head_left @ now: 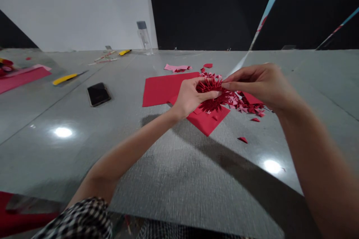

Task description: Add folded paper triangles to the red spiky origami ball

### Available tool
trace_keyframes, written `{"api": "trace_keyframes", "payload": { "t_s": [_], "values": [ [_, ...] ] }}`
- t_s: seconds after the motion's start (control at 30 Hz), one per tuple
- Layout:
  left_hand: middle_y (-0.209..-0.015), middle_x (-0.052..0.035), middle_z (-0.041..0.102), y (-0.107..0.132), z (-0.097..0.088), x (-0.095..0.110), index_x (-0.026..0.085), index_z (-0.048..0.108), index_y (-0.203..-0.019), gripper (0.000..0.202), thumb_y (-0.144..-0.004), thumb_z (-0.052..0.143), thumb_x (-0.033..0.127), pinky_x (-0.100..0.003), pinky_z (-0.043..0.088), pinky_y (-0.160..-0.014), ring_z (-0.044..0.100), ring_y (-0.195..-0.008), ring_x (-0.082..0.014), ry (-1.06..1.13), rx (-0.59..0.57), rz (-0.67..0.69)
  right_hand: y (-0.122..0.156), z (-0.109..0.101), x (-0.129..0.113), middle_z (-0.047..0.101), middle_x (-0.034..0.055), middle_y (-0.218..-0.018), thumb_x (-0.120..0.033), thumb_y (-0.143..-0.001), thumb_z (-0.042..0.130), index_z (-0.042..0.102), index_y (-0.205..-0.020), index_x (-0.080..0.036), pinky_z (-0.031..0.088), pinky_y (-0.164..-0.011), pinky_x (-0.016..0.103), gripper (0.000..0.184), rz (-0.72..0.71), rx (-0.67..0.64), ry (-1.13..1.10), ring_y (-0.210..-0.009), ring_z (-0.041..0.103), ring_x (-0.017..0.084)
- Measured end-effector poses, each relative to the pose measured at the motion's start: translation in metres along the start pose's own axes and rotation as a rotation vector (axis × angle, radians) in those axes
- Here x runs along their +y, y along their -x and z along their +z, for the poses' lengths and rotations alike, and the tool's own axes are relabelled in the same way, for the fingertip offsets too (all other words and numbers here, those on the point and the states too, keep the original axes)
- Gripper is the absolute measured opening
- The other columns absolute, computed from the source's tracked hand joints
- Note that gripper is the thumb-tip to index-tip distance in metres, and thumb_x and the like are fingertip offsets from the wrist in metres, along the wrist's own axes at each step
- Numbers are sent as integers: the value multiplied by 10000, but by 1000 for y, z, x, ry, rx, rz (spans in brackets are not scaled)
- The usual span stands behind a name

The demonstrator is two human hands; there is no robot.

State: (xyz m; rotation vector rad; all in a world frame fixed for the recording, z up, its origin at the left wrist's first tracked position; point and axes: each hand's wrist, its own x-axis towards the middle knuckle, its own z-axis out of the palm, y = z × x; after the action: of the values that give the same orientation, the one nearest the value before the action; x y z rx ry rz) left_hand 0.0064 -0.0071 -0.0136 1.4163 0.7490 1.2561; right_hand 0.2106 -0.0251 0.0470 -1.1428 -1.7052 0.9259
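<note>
A spiky red origami ring (pixel 211 86), built of many folded paper pieces, is held between the thumb and fingers of my left hand (pixel 187 98). My right hand (pixel 254 82) pinches at its right edge, thumb against fingertips. Whether a separate small piece sits in that pinch is hidden. Just below and behind the origami are red paper sheets (pixel 159 89) and another red sheet (pixel 208 125). To the right lies a heap of small red and pink folded triangles (pixel 238 102), partly covered by my right hand.
A phone (pixel 98 94) lies to the left, near a yellow cutter knife (pixel 66 78). Farther back are another yellow knife (pixel 125 52) and a clear bottle (pixel 144 37). Pink strips (pixel 176 68) lie behind the sheets. One loose red triangle (pixel 242 140) rests nearer me on the grey tabletop (pixel 174 179).
</note>
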Motion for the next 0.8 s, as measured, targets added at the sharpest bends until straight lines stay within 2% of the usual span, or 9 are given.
{"api": "trace_keyframes", "payload": {
  "t_s": [0.1,0.23,0.37,0.47,0.57,0.8],
  "values": [
    [-1024,-27,782,-1,-2,3,202,776,-991,380,-685,946,349,-353,564,-996,722,-968,-170,7,-29,-37,-2,-1,4,776,58,-833,-373,-724,936,833,-874,-179,525,-716,308,266,10,-25,-35,-776,656,147],
    [-1041,-50,789,-1,-6,11,191,755,-1045,442,-674,959,316,-388,588,-971,747,-947,-184,97,-169,-155,-4,-3,8,757,52,-834,-376,-733,940,822,-878,-178,526,-746,295,272,61,-52,-83,-784,655,135],
    [-1040,-73,794,-2,-10,19,174,744,-1072,514,-633,986,285,-412,603,-932,756,-909,-188,87,-243,-265,-4,-5,9,747,52,-826,-475,-787,891,806,-875,-179,521,-722,297,321,83,-92,-43,-745,622,127],
    [-1036,-67,791,-2,-11,23,169,748,-1048,504,-618,990,269,-406,589,-956,749,-916,-177,26,-286,-294,-6,-6,12,749,48,-818,-472,-768,906,805,-887,-175,513,-704,298,336,-4,-89,-4,-733,613,125],
    [-999,-58,789,-2,-10,26,170,756,-1006,459,-618,984,257,-394,584,-950,744,-910,-175,-36,-325,-317,-8,-7,15,771,71,-842,-429,-729,934,810,-869,-161,548,-753,324,326,-109,-147,30,-762,652,146],
    [-1082,-75,788,1,-9,27,179,762,-1051,464,-642,965,260,-385,577,-966,749,-973,-193,-42,-363,-321,-9,-8,15,779,71,-807,-321,-721,926,813,-803,-171,588,-744,322,205,-140,-186,-2,-766,693,159]
  ]
}}
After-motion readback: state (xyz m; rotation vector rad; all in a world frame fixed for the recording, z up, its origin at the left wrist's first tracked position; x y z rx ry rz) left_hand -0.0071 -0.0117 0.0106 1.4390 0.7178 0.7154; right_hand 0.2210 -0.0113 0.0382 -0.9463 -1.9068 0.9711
